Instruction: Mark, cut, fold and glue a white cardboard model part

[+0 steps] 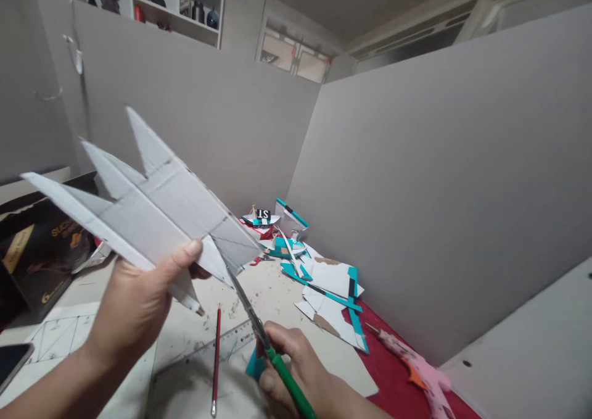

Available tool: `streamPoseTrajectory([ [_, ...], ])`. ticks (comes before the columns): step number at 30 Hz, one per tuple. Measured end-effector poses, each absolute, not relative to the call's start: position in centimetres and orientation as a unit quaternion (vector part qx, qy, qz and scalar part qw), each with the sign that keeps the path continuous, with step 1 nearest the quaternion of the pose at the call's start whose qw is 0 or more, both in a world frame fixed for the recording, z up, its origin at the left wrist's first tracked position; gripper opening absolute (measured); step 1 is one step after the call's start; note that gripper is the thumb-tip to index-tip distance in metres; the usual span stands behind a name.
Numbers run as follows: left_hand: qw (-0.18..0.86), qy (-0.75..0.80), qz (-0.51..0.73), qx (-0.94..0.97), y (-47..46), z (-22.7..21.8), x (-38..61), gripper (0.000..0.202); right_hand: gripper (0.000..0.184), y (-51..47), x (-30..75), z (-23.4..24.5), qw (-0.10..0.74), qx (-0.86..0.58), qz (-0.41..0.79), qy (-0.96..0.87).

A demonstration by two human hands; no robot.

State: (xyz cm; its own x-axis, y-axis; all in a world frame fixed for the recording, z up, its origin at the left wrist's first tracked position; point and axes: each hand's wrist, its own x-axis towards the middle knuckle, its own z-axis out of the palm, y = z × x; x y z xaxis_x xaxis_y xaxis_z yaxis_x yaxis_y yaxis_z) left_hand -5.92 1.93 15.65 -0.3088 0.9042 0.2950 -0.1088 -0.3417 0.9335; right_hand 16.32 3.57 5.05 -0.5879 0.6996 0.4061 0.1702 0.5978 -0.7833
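Observation:
A white cardboard piece (152,206) with pointed ends and dark pencil lines is held up at the left of the view. My left hand (139,295) grips its lower edge, thumb on top and fingers behind. In my right hand (293,360) are scissors (252,314) with green handles, gripped near the pivot. Their blades meet the cardboard's near right end, beside a cut flap. Whether the blades are fully closed is hard to make out. Below, a red and black pencil (216,357) lies near a clear ruler (222,345) on the white work surface.
White and teal cardboard scraps (330,289) lie right of centre, with a small model boat (261,218) behind. A pink glue gun (416,366) rests on red cloth (377,339). At left are a dark box (41,252), a drawn sheet (65,332) and a phone (13,360).

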Motion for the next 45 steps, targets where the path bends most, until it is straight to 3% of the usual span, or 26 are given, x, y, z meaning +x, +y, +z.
streamPoseTrajectory([
  [6, 0.415, 0.378, 0.697, 0.446, 2.5, 17.5, -7.2, 0.013, 0.04, 4.0, 16.9, 3.6, 0.527, -0.274, 0.356, -0.721],
  [10, 0.473, 0.4, 0.594, 0.513, 3.5, 16.5, -7.7, 0.016, 0.037, 3.8, 16.9, 4.7, 0.591, -0.309, 0.423, -0.614],
  [15, 0.551, 0.389, 0.432, 0.598, 4.2, 14.4, -6.3, 0.015, 0.039, 3.5, 16.5, 5.9, 0.569, -0.308, 0.529, -0.549],
  [22, 0.586, 0.389, 0.364, 0.611, 4.5, 12.4, -4.6, 0.014, 0.022, 3.0, 16.5, 7.7, 0.497, -0.289, 0.507, -0.642],
  [26, 0.62, 0.325, 0.327, 0.635, 5.3, 12.2, -5.9, 0.034, 0.031, 3.5, 16.8, 7.5, 0.549, -0.3, 0.464, -0.627],
  [29, 0.674, 0.257, 0.276, 0.635, 6.0, 11.8, -6.4, 0.066, 0.028, 4.4, 17.1, 6.8, 0.617, -0.33, 0.413, -0.583],
  [31, 0.673, 0.249, 0.239, 0.654, 6.1, 11.2, -5.9, 0.072, 0.026, 5.1, 17.3, 6.5, 0.652, -0.347, 0.378, -0.558],
  [33, 0.636, 0.299, 0.229, 0.674, 5.6, 10.6, -4.7, 0.061, 0.028, 5.5, 17.4, 6.5, 0.666, -0.354, 0.371, -0.542],
  [36, 0.628, 0.354, 0.273, 0.637, 4.1, 9.8, -2.4, 0.029, 0.026, 5.4, 17.0, 6.9, 0.659, -0.331, 0.411, -0.535],
  [41, 0.603, 0.433, 0.401, 0.537, 2.3, 9.2, -0.5, 0.027, 0.025, 4.3, 16.2, 7.8, 0.616, -0.27, 0.498, -0.547],
  [45, 0.578, 0.435, 0.462, 0.514, 2.5, 9.4, -1.0, 0.021, 0.028, 4.2, 16.4, 7.8, 0.601, -0.291, 0.487, -0.563],
])
